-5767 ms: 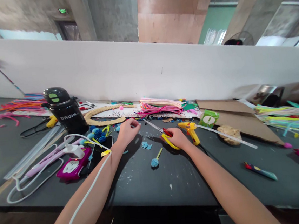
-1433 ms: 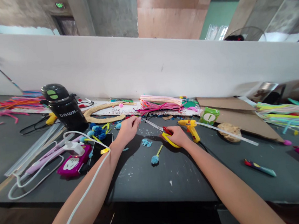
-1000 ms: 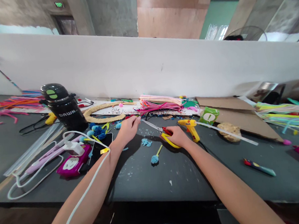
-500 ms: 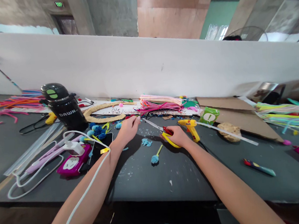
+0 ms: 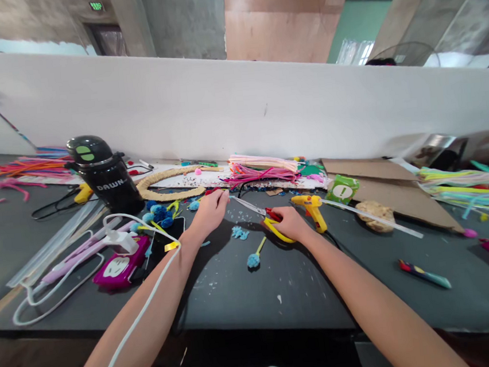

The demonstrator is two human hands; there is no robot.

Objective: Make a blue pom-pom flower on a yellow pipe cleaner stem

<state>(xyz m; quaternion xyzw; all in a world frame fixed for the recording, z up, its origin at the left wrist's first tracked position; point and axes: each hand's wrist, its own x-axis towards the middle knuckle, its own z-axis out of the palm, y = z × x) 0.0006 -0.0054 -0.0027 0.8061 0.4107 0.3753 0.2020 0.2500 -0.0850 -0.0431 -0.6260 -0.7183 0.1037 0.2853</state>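
scissors (image 5: 255, 208): stiff, likely light; right hand (image 5: 290, 224) clamped on handles (image 5: 279, 233)
left hand (image 5: 211, 212): fingertips together, contents unclear
blue pompom (image 5: 253, 260): looks soft; grip stem (image 5: 261, 245)

DAWN on black bottle (image 5: 112, 184), exclamation mark on green box (image 5: 342, 189)

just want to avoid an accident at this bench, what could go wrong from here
The scissors in the right hand point toward the left hand's fingertips, so a slip might nick a finger.

The white cable crosses the left forearm, so a sudden pull could drag on it.

The yellow glue gun lies just beside the right hand, so it could be knocked, or burn if hot, which I can't tell.
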